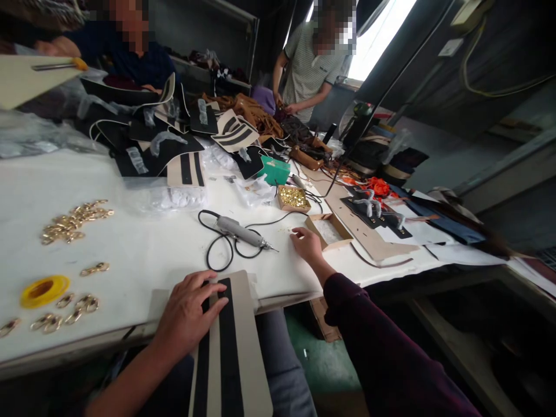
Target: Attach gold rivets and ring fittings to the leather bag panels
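Observation:
A beige panel with black stripes (249,324) lies across my lap, its far end against the table edge. My left hand (191,307) rests flat on the panel's upper part, fingers stretched out and the thumb over a stripe. On the tabletop, my right hand (307,246) has its fingers bent and drawn together beside some tiny pale bits (284,230); whether anything is between the fingertips is too small to make out. Left of that hand lies a grey electric screwdriver (241,231) with a black cord. An open cardboard box (330,231) stands just beyond the right hand.
A box of small gold pieces (294,198) and a green box (274,169) stand farther back. Gold clasps (69,223) and a yellow tape roll (44,291) lie at left. Black and beige panels (147,145) are piled behind. Two people work across the table.

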